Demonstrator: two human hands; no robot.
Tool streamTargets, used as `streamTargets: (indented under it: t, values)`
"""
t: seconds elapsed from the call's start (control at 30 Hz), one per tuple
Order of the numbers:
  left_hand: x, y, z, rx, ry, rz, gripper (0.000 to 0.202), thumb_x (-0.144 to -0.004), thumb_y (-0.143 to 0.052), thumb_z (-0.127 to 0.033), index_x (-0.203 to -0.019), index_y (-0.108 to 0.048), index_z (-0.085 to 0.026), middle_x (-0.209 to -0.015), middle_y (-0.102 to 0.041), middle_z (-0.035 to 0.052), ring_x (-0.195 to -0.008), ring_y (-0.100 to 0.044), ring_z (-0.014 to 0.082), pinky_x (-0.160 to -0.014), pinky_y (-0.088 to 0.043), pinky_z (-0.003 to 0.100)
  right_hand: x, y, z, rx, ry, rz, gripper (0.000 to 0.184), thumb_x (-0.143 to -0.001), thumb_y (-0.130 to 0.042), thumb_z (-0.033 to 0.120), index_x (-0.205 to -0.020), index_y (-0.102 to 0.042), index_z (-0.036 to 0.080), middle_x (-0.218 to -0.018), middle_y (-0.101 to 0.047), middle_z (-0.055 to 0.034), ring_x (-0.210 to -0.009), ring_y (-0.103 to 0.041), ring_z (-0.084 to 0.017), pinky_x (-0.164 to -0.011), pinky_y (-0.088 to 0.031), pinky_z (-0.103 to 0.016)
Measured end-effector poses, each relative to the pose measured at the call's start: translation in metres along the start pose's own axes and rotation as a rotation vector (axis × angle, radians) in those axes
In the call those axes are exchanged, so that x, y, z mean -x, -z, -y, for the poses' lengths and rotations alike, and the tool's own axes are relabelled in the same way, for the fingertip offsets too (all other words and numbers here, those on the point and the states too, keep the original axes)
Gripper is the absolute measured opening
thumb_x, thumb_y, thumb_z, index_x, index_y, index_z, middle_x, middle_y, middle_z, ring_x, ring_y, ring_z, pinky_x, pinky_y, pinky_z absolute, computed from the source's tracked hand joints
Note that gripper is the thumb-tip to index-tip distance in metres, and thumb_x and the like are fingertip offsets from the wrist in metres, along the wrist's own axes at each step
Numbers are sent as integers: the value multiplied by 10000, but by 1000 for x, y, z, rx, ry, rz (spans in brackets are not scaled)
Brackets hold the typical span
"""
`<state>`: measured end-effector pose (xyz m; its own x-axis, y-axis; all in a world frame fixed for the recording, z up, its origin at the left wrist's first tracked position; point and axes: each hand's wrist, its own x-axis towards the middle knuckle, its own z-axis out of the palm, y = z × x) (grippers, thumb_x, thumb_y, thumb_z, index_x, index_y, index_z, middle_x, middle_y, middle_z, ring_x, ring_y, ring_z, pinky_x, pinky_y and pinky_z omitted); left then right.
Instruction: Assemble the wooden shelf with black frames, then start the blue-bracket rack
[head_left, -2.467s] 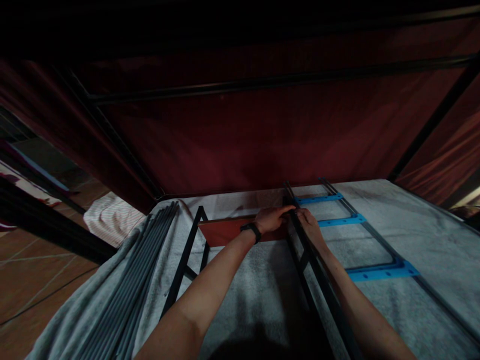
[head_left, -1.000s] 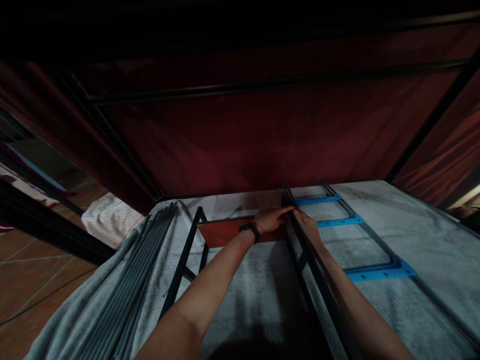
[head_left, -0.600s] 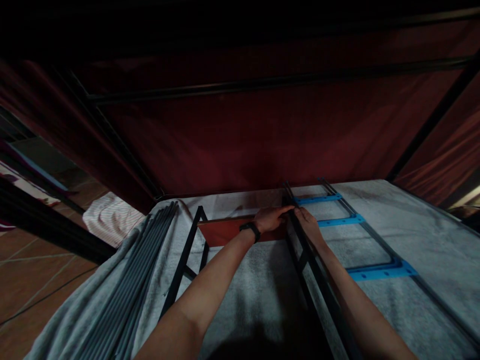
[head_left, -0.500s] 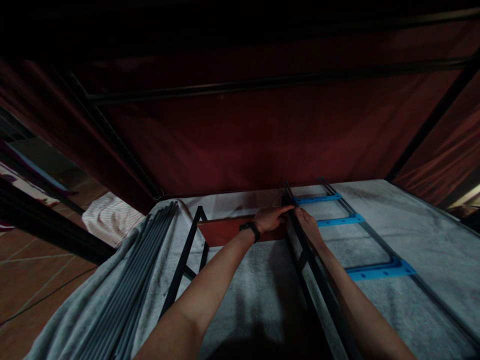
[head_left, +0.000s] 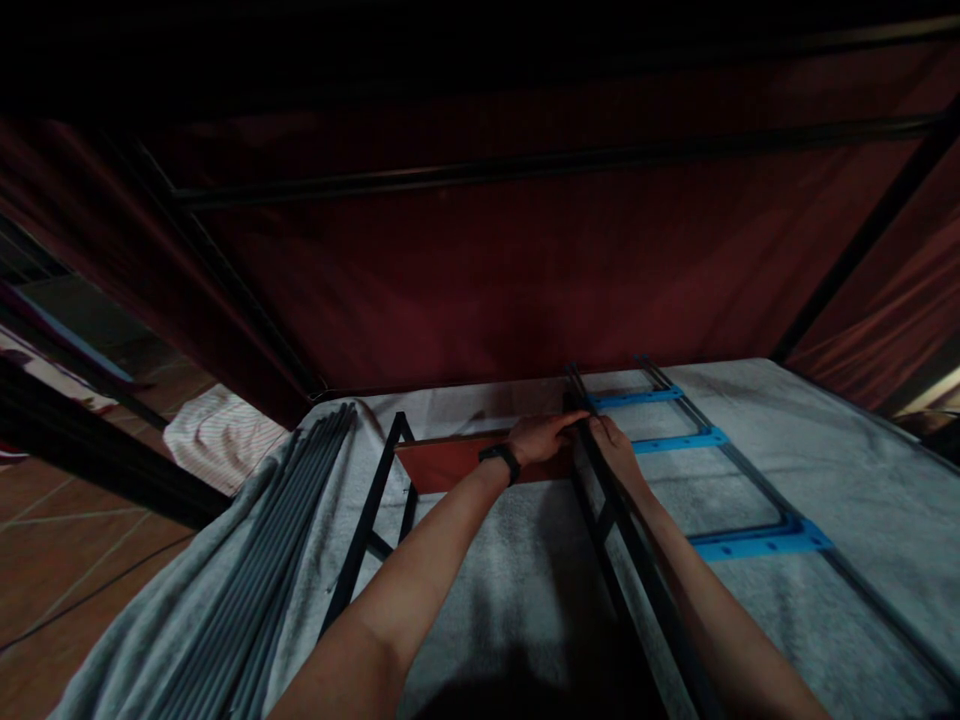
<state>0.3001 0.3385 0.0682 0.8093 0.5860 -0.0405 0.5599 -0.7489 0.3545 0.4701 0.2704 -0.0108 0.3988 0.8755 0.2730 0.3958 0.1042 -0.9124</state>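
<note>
Two dark metal side frames stand on the grey blanket, joined at their far end by a reddish-brown board (head_left: 442,466). My left hand (head_left: 538,440), with a black band on its wrist, reaches over the board to the far end of the right side frame (head_left: 637,560). Its index finger stretches onto the rail while the other fingers curl below. On the outer side of that same rail is my right hand (head_left: 615,445), its fingers closed around the metal close to my left fingertip. Whatever small part lies between the fingers is hidden. The left side frame (head_left: 365,525) stands untouched.
A bundle of grey tubes (head_left: 262,570) lies along the left of the blanket (head_left: 517,560). On the right rests a tube frame with blue brackets (head_left: 761,542). A dark red cloth wall (head_left: 487,290) on black poles rises behind. Tiled floor (head_left: 82,530) shows at left.
Both hands stay at the same corner of the frame. The right fingers have shifted very slightly; nothing else has visibly moved.
</note>
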Motion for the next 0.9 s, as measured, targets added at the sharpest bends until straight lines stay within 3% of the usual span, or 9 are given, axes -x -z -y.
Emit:
streamTargets:
  t: [0.17, 0.33, 0.53, 0.7, 0.9]
  values:
    - [-1, -1, 1, -29, -15, -4, 599, -959, -500, -307, -1528, -327, -390, -1427, -582, 4, -1262, -575, 230, -1004, -469, 341, 1, -2, 0, -20, 40, -10, 382, -890, -431, 596, -926, -567, 240, -826, -651, -39, -814, -614, -228, -753, -474, -351]
    - [-1, -2, 2, -21, -9, -7, 623, -951, -519, -303, -1528, -311, -411, -1438, -572, -20, -1271, -566, 206, -1008, -462, 313, -1, 0, 1, 41, 0, 33, 400, -897, -397, 602, -880, -576, 245, -772, -624, -31, -784, -601, -229, -737, -445, -348]
    - [-1, -2, 3, -25, -19, -4, 616, -959, -504, -303, -1533, -304, -404, -1430, -579, -24, -1265, -568, 198, -1001, -462, 299, 1, -3, 1, -58, 46, -35, 361, -874, -439, 574, -916, -563, 237, -831, -644, -40, -816, -600, -218, -777, -468, -345]
    - [-1, -1, 1, -41, -4, 1, 609, -963, -505, -319, -1531, -305, -410, -1426, -582, -25, -1258, -574, 199, -995, -459, 292, -1, -3, 2, 13, 36, -26, 393, -878, -432, 604, -861, -573, 237, -799, -643, -38, -804, -605, -223, -783, -469, -352]
    - [0, 0, 1, -39, -2, 4, 608, -962, -510, -302, -1527, -314, -414, -1435, -573, -29, -1261, -569, 200, -997, -461, 292, 2, -3, -2, -8, 48, -38, 399, -896, -409, 593, -957, -567, 231, -840, -660, -43, -823, -617, -220, -755, -477, -339]
